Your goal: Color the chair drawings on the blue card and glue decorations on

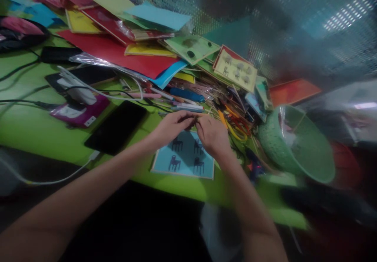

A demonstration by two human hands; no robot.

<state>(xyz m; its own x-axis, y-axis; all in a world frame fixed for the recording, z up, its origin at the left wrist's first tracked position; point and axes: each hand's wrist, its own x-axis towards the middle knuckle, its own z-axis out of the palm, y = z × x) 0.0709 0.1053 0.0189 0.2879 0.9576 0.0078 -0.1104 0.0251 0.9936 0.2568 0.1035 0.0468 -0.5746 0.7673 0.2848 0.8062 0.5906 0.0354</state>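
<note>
A blue card (187, 158) with dark chair pictures in rows lies flat at the front of the green table. Over its far edge, my left hand (173, 126) and my right hand (212, 134) meet at the fingertips. The left fingers are pressed together against the thumb. My right hand is curled closed, thumb and forefinger pinched. Whatever sits between the fingertips is too small and blurred to name. The hands cover the card's upper part.
A black phone (118, 126) on a white cable and a purple power adapter (81, 110) lie left. Pens (188, 107), yellow-handled scissors (235, 130) and stacked coloured cards (118, 52) crowd the back. A green basket (271, 144) stands right, near the table (38, 130) edge.
</note>
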